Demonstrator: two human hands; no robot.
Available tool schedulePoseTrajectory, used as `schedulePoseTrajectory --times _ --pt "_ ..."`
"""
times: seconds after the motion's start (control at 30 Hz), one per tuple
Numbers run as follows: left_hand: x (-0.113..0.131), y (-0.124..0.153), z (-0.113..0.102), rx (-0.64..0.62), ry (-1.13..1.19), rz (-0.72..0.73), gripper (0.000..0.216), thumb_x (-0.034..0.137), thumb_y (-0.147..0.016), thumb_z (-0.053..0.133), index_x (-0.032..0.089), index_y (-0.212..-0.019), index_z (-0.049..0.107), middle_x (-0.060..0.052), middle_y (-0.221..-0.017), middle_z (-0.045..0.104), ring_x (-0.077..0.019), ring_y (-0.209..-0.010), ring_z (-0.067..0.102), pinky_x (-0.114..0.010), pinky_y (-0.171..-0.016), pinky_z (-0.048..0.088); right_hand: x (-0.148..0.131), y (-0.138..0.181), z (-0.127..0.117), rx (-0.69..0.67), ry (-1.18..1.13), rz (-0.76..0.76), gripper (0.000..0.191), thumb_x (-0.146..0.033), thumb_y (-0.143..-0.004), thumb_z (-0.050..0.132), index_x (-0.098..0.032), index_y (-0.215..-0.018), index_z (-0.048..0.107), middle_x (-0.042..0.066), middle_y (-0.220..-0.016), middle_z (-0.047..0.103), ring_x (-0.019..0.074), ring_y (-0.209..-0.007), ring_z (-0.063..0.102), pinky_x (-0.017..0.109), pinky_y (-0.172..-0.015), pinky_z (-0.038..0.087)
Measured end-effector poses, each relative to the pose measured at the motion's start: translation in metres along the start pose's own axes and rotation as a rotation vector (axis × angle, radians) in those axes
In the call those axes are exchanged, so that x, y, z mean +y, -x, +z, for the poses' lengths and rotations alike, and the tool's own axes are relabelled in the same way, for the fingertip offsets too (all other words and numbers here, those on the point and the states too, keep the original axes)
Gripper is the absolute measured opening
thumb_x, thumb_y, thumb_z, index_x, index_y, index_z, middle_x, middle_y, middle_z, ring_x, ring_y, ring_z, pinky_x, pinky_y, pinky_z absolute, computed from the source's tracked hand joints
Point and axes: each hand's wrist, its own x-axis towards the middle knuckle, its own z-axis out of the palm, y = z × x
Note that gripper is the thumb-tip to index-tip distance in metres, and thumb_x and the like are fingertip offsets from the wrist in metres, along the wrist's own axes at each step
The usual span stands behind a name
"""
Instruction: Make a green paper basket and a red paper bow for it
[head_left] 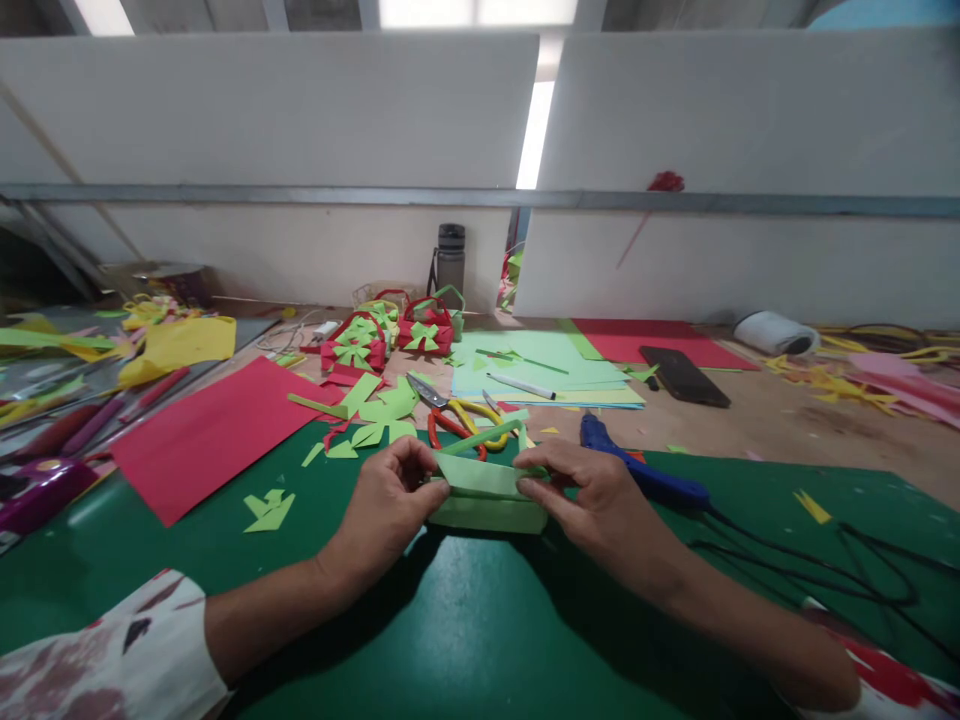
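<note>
Pale green box; dark green mat; white sleeve, reddish blotches

Black phone, dark bottle.

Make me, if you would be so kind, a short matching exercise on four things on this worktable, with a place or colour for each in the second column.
Column one
1. folded green paper piece
2. glue gun
3. phone
4. bottle

Column two
A. lying flat, to the right of the light green sheets
B. held by the left hand and the right hand
C. upright at the back, in front of the white panelling
D. blue, just beyond the right hand

Right pairs: 1-B, 2-D, 3-A, 4-C
</note>
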Motion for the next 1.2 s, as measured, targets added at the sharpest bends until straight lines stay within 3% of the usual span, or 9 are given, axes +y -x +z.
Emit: schedulePoseTrajectory --times 0.23,0.5,0.7,1.03,1.2 --pt "-0.01 0.004 -0.005 0.029 -0.264 0.465 0.009 0.009 -0.073 0.053 0.017 -0.069 0.053 -0.004 -0.092 0.063 -0.0146 -0.088 0.061 -0.025 -0.076 0.05 0.006 0.002 0.002 -0.013 0.041 -0.129 0.012 -0.014 -0.083 0.053 -0.02 -0.085 0.063 0.003 -0.08 0.067 0.0166 -0.076 0.062 0.029 -0.07 0.048" --pt "-0.022 0.004 -0.012 0.002 -0.505 0.774 0.012 0.009 -0.082 0.053 0.017 -0.081 0.062 -0.009 -0.102 0.064 -0.0147 -0.092 0.063 -0.023 -0.076 0.051 0.012 0.008 0.004 -0.008 0.177 -0.223 0.016 -0.012 -0.087 0.048 -0.017 -0.09 0.062 0.007 -0.083 0.066 0.0175 -0.077 0.062 0.029 -0.07 0.049" --pt "-0.027 0.005 -0.012 -0.024 -0.602 0.776 0.011 0.011 -0.084 0.051 0.018 -0.084 0.059 -0.01 -0.106 0.063 -0.0173 -0.1 0.061 -0.026 -0.08 0.052 0.013 0.009 0.007 0.017 0.219 -0.249 0.018 -0.014 -0.089 0.045 -0.017 -0.09 0.063 0.006 -0.081 0.065 0.0168 -0.076 0.063 0.027 -0.069 0.05" --pt "-0.019 0.006 -0.012 -0.159 -0.474 0.736 0.016 0.007 -0.086 0.046 0.017 -0.075 0.051 -0.008 -0.108 0.058 -0.0123 -0.094 0.06 -0.021 -0.076 0.048 0.015 0.014 0.01 0.045 0.388 -0.323 0.028 -0.01 -0.089 0.041 -0.017 -0.104 0.063 0.008 -0.09 0.065 0.0166 -0.078 0.063 0.025 -0.066 0.05" --pt "-0.02 0.005 -0.012 -0.154 -0.438 0.703 0.016 0.008 -0.087 0.046 0.017 -0.075 0.051 -0.008 -0.108 0.058 -0.0124 -0.093 0.059 -0.022 -0.075 0.048 0.009 0.016 0.006 0.098 0.607 -0.514 0.035 -0.005 -0.087 0.036 -0.015 -0.101 0.066 0.013 -0.09 0.067 0.0202 -0.077 0.064 0.029 -0.062 0.051"
